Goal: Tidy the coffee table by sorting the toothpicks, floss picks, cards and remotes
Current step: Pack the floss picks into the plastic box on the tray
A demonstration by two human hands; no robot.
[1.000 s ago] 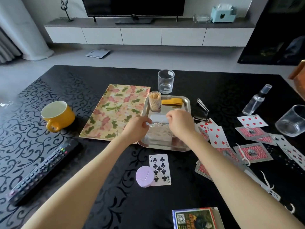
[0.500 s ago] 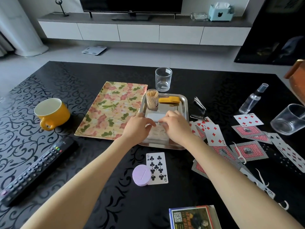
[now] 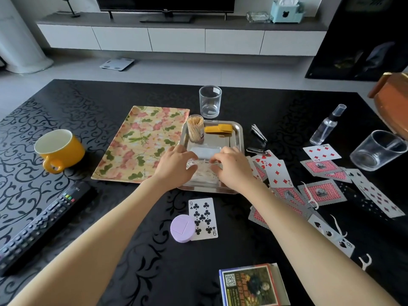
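view: head camera, looking down over both forearms onto the black patterned worktop [image 3: 110,96].
left hand [image 3: 176,166]: fingers curled against the left side of the floss-pick box [image 3: 204,171], gripping it.
right hand [image 3: 234,171]: fingers bent over the box's right edge, pinching it; the exact contact was partly hidden.
floss-pick box: clear plastic with white picks inside, held between both hands over the near half of the metal tray [image 3: 239,133]; whether it touched the tray floor could not be told.
toothpick jar [image 3: 195,129]: upright in the tray's far-left corner, full, beside a yellow item [image 3: 218,129].
loose floss picks [image 3: 311,198]: white, lying among the scattered cards [image 3: 320,191] to the right.
scattered cards: some face up, some face down, spread right of the tray.
nine of clubs [image 3: 203,217]: face up just in front of the tray, a purple round case [image 3: 182,228] overlapping its left edge.
card box [image 3: 251,286]: at the near edge.
remote [image 3: 42,226]: near-left, well apart from the tray.
floral tray [image 3: 143,144]: just beside the metal tray's left side.
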